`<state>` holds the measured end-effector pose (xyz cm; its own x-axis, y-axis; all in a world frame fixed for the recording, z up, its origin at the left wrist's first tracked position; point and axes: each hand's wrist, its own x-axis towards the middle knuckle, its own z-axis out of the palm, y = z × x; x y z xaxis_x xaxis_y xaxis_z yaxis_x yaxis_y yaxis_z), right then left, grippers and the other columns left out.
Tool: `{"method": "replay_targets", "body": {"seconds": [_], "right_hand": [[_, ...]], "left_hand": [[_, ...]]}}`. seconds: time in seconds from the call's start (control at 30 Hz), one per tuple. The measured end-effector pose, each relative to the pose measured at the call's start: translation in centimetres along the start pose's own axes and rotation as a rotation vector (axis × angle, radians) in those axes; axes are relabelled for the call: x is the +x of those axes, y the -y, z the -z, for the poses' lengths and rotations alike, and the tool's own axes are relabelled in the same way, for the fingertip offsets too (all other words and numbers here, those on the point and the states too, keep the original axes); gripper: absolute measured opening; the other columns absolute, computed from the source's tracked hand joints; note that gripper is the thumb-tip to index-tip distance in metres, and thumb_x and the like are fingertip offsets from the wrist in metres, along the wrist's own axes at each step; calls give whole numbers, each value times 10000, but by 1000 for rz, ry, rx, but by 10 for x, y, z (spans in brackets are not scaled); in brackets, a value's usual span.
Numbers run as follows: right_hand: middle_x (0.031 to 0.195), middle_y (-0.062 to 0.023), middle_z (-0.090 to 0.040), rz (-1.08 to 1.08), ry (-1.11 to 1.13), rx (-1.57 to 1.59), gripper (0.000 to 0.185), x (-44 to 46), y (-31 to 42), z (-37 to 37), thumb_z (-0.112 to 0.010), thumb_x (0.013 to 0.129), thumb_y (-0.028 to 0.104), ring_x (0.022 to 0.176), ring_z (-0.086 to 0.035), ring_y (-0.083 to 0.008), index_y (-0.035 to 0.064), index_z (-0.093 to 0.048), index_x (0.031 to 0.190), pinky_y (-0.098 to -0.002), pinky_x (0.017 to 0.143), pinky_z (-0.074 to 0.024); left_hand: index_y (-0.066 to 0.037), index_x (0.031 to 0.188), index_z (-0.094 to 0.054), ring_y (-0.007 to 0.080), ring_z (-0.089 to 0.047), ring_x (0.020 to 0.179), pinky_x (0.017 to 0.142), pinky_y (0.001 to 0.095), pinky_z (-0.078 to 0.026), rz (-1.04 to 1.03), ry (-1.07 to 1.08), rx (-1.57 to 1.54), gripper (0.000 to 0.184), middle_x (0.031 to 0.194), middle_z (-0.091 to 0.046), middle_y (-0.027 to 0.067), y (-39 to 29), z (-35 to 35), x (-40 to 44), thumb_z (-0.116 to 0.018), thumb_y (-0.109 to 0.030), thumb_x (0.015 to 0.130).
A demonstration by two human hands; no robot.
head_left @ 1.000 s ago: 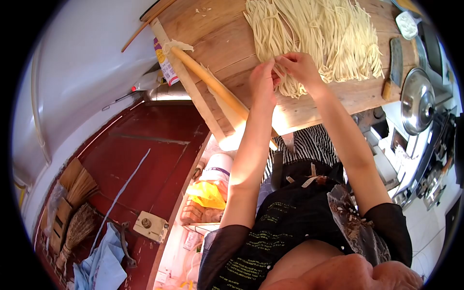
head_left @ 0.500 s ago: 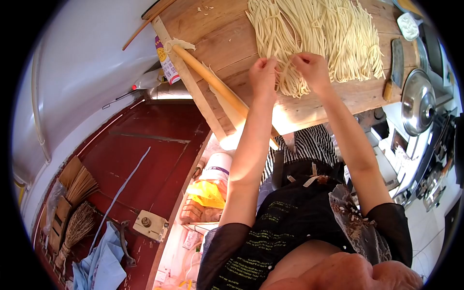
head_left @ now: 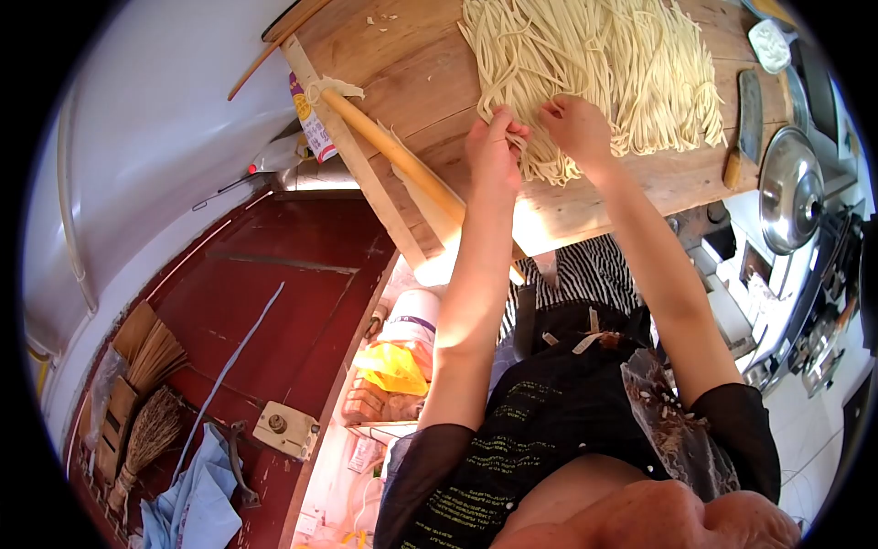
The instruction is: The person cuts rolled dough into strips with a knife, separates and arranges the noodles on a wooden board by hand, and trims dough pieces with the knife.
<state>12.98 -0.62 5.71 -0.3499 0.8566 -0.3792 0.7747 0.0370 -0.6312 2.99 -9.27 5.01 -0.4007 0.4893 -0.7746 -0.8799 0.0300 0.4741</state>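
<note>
Pale yellow noodles (head_left: 631, 78) lie in long bunches across the wooden counter (head_left: 416, 69); the left hand (head_left: 495, 151) pinches strands at their near left edge, the right hand (head_left: 580, 134) sits just beside it, fingers curled, whether gripping any I cannot tell; a wooden rod (head_left: 393, 149) lies leftward, a knife (head_left: 749, 114) rightward

Wooden table (head_left: 430, 55): brown planks; clock directions run from the middle of the noodles.
Noodles (head_left: 636, 78): pale, lying directly on the planks, strands running roughly 12 to 6.
Rolling pin (head_left: 393, 151): at 8 o'clock, slanting along the table's edge.
Pale strip (head_left: 432, 206): beside the pin; dough or cloth, unclear.
Knife (head_left: 749, 114): at 4 o'clock, wooden handle towards 6.
Scraps (head_left: 382, 18): between 9 and 10.
</note>
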Motion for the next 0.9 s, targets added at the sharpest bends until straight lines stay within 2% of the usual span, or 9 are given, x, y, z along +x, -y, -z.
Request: {"method": "replay_targets", "body": {"seconds": [0.17,0.27,0.4,0.53,0.57,0.63,0.77,0.83,0.9], "right_hand": [[718,-117,-689,21,54,-230,229,4,3,0,-660,773,286,693,-679,-281,64,-705,804,-389,635,-529],[716,-122,-686,-105,123,-34,217,1,0,7,-650,775,282,675,-674,-287,71,-700,786,-394,619,-521],[649,-86,-640,-70,183,184,193,-3,-16,12,-655,785,216,598,-633,-191,24,-670,788,-319,563,-485],[655,-39,-574,-112,269,548,218,-8,-23,7,-676,799,179,572,-560,-93,-23,-635,869,-244,542,-450],[655,-39,-574,-111,268,548,218,-8,-23,11,-676,799,179,572,-560,-93,-23,-635,869,-244,542,-450],[675,-35,-566,-392,281,756,283,-13,-8,26,-696,809,217,581,-563,-92,-33,-628,925,-251,538,-447],[685,-36,-580,-294,366,508,328,-8,-21,28,-691,830,261,615,-586,-95,-34,-647,966,-252,536,-444],[722,-54,-620,-195,553,278,345,-9,-10,39,-662,856,296,663,-625,-151,-15,-665,1006,-297,582,-473],[739,-78,-636,-104,541,100,341,-7,-8,43,-649,862,305,686,-637,-186,-8,-666,996,-323,619,-485]], "left_hand": [[-47,896,-609,147,-580,685,581,292,-478,-25,-40,162,83,741,-581,29,1,-7,-4,-662,-109,883],[-38,870,-627,130,-583,666,547,275,-447,-62,-48,291,99,731,-604,33,2,-11,-5,-661,-129,886],[-35,857,-632,100,-545,601,535,245,-458,-24,-22,520,170,716,-589,10,-3,-20,-10,-631,-194,917],[-40,897,-641,96,-547,616,579,242,-457,-17,42,545,162,724,-589,10,2,-17,-2,-630,-200,922],[-43,917,-641,95,-552,631,599,241,-453,-118,50,452,163,714,-586,11,4,-16,0,-631,-206,924],[-47,936,-642,94,-557,647,619,240,-449,-217,57,360,165,705,-583,12,2,-16,-1,-632,-211,926],[-39,1011,-628,82,-544,676,642,234,-444,-189,-32,323,165,737,-597,8,-16,-13,-13,-591,-191,955],[-39,1033,-625,79,-542,686,647,233,-447,-191,-42,357,172,755,-604,4,-16,-9,-19,-579,-190,965],[-48,1023,-637,102,-574,690,725,240,-454,-220,-12,443,172,764,-635,26,-8,-4,-21,-601,-203,958]]}}
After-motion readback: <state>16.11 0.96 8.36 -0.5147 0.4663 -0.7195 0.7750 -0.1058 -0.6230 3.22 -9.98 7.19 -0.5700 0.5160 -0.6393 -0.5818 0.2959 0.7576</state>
